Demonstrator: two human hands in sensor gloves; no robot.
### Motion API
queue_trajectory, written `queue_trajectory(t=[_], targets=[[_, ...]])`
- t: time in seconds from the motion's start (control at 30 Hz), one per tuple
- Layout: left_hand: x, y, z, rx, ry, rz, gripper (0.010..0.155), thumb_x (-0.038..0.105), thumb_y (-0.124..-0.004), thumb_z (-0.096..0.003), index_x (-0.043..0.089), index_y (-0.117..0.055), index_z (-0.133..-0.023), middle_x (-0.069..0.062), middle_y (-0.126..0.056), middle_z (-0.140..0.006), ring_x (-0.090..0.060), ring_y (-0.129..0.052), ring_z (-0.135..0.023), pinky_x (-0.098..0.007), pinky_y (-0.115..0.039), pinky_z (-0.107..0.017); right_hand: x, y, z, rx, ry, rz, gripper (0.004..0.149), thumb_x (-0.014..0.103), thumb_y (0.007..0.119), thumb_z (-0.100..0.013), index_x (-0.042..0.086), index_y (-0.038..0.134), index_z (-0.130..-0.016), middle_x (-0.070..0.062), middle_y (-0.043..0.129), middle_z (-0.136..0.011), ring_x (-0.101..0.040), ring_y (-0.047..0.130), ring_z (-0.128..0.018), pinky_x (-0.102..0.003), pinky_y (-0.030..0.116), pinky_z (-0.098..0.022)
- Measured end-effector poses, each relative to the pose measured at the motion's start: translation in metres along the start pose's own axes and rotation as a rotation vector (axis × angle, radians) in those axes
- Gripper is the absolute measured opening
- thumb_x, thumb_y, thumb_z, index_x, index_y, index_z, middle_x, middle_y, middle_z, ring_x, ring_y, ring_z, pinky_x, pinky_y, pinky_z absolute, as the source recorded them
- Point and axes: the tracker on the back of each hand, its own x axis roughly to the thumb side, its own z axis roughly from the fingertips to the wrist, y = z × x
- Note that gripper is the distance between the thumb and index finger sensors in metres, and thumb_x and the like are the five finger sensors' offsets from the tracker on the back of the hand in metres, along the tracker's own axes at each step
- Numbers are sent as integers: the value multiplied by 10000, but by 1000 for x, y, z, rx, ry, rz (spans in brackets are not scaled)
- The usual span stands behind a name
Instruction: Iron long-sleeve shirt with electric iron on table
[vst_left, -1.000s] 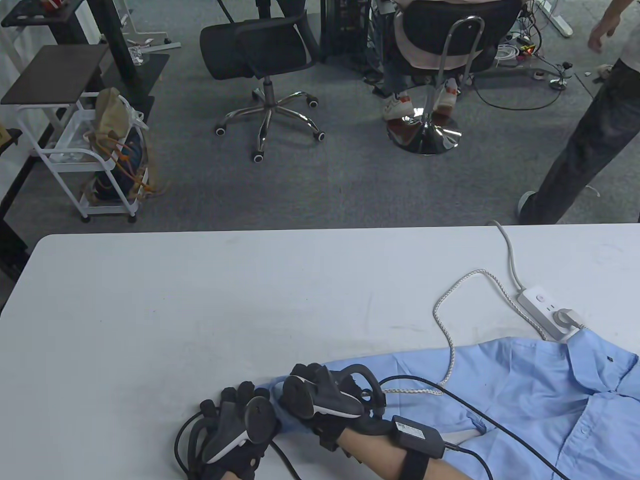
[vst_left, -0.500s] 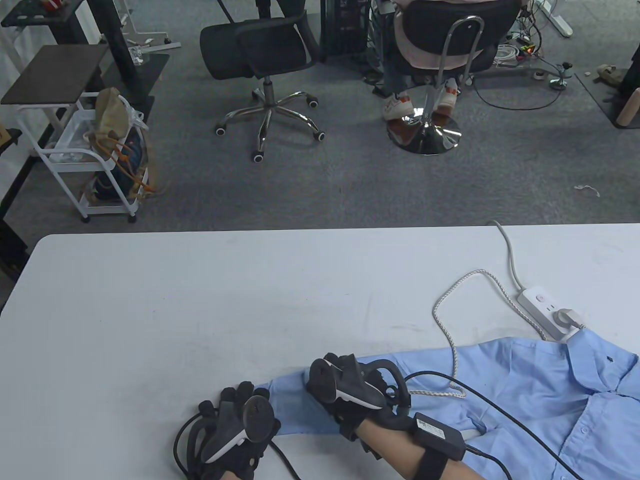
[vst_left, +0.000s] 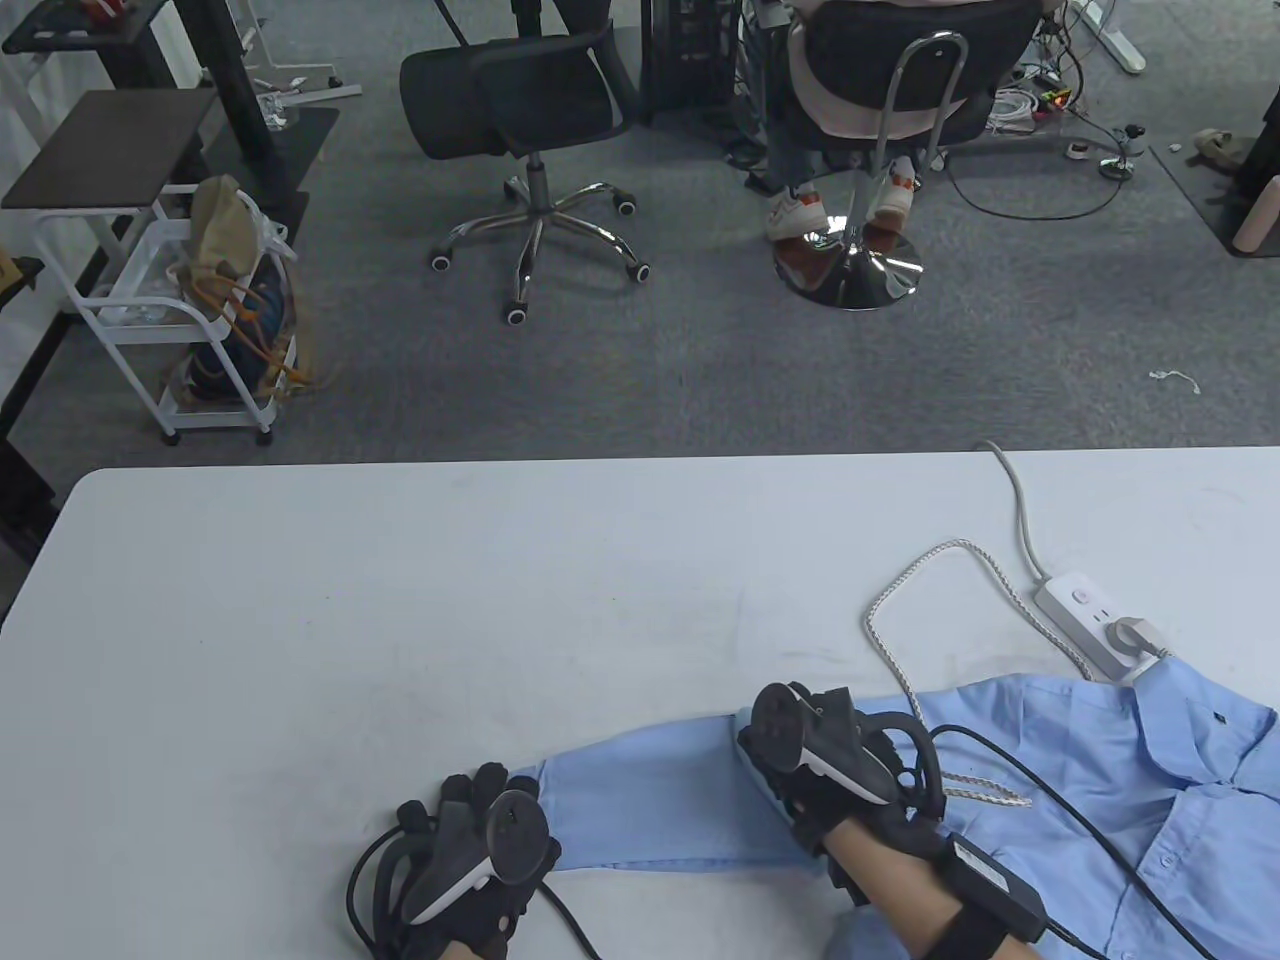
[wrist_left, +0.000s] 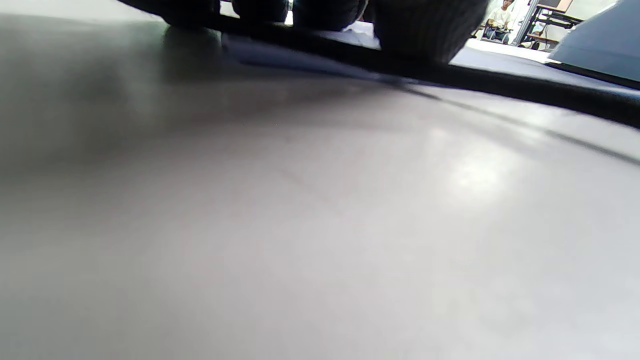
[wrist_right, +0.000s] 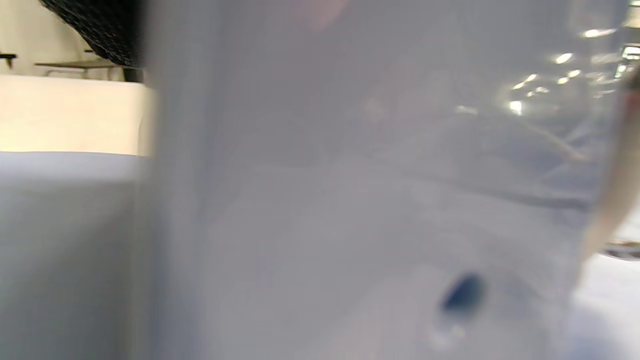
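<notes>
A white power strip lay on the white table near its right end, with a grey plug seated in it. A grey cable ran from the strip to the table's far edge. Beyond the table on the grey carpet, an empty black office chair stood on a chrome star base. To the right of that chair, a person sat in another black chair on a round chrome foot, only shoes and back showing. Left of the office chair stood a white trolley holding a tan bag.
</notes>
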Motion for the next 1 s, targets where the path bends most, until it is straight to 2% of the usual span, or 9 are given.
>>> queue_trajectory(t=[0.47,0.77,0.83,1.0], targets=[[1,0,0,2,4,-17,729,520,-632,-593,113,-474,-1177,-252,-382,-1241,-581,-430,-1121,-839,-292,-665,-64,-1,0,5,116,80,721,562,708,-567,-21,655,-986,-176,853,-690,-185,951,-307,-487,862,-315],[0,0,0,-5,10,-7,730,519,-632,-593,116,-467,-1178,-248,-374,-1242,-577,-417,-1124,-839,-288,-664,-118,0,-2,10,292,89,726,560,703,-568,-30,655,-987,-175,855,-691,-183,958,-313,-483,864,-318],[0,0,0,-5,10,-4,730,519,-633,-593,116,-468,-1178,-249,-371,-1242,-579,-417,-1123,-838,-287,-665,-121,0,-3,20,292,40,721,553,714,-566,-31,654,-986,-174,854,-687,-185,953,-308,-485,862,-318],[0,0,0,-6,6,-4,729,519,-635,-593,117,-469,-1178,-249,-371,-1242,-580,-415,-1124,-838,-287,-664,-120,1,-2,3,295,49,718,550,715,-566,-30,655,-984,-170,856,-684,-181,950,-303,-484,864,-320]])
